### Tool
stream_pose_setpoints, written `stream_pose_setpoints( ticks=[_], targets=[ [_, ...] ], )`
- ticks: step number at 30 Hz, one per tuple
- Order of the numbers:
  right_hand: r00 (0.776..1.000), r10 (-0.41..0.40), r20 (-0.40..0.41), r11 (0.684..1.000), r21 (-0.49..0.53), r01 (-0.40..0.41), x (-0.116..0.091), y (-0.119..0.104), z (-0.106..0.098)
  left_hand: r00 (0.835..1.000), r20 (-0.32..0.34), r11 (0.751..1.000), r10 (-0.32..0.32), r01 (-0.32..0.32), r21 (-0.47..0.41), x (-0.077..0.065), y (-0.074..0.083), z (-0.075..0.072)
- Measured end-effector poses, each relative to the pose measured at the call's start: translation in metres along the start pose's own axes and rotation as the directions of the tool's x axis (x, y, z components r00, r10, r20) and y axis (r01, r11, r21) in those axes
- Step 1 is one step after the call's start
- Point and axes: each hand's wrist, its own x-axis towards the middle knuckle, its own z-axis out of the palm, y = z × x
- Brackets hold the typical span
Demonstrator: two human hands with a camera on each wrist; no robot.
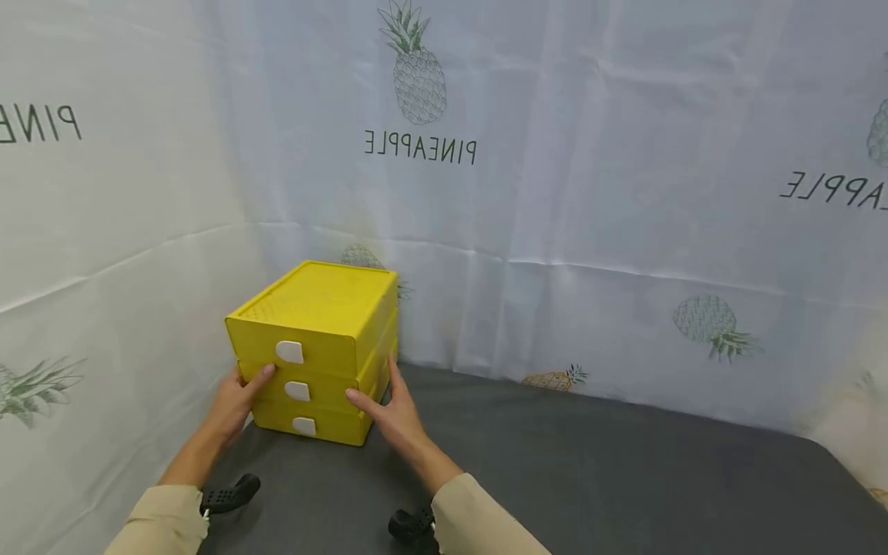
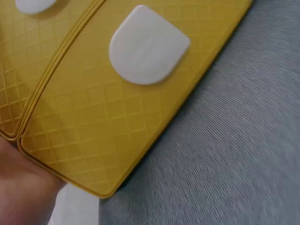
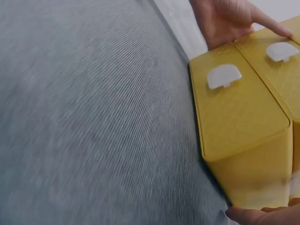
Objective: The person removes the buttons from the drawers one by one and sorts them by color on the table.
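A yellow three-drawer storage box stands at the back left of the table, with a white tab handle on each drawer front. Its top tier sits slightly askew on the tiers below. My left hand grips the left side, thumb on the middle drawer's front and fingers mostly hidden. On the other side my right hand holds the box, thumb at the front corner and fingers along the side wall. In the left wrist view the bottom drawer's front lies close against the cloth.
Dark grey cloth covers the table. White curtains printed with pineapples hang behind and along the left, close to the box. Black curved pieces of the wrist gear show beside both sleeves.
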Motion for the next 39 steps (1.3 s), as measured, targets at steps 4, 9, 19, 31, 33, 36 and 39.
stream_pose_setpoints(
  ticks=[4,9,19,31,33,36,39],
  targets=[
    [1.0,-0.009,0.007,0.999,0.036,0.009,0.002,-0.002,0.01,1.0,-0.003,0.997,0.024,-0.024,-0.077,0.002,-0.002,0.002],
    [0.999,-0.043,-0.012,0.998,0.042,0.044,-0.002,-0.001,0.01,0.997,-0.02,0.99,0.078,-0.08,-0.12,-0.002,-0.002,0.008],
    [0.987,-0.162,0.003,0.986,0.035,0.162,-0.03,0.003,-0.033,0.996,-0.006,0.983,0.091,-0.091,-0.159,-0.021,0.035,0.042],
    [0.974,-0.207,-0.093,0.978,-0.018,0.207,-0.065,-0.008,-0.124,0.992,0.051,0.976,0.112,-0.1,-0.193,-0.031,0.102,0.122],
    [0.974,-0.195,-0.113,0.981,-0.032,0.193,-0.071,-0.011,-0.14,0.992,0.058,0.972,0.11,-0.095,-0.213,-0.033,0.109,0.138],
    [0.974,-0.164,-0.156,0.986,-0.045,0.159,-0.081,-0.013,-0.161,0.992,0.065,0.967,0.111,-0.093,-0.238,-0.036,0.118,0.163],
    [0.968,-0.127,-0.216,0.991,-0.064,0.115,-0.091,-0.014,-0.18,0.991,0.064,0.963,0.114,-0.094,-0.252,-0.039,0.127,0.188]
  ],
)
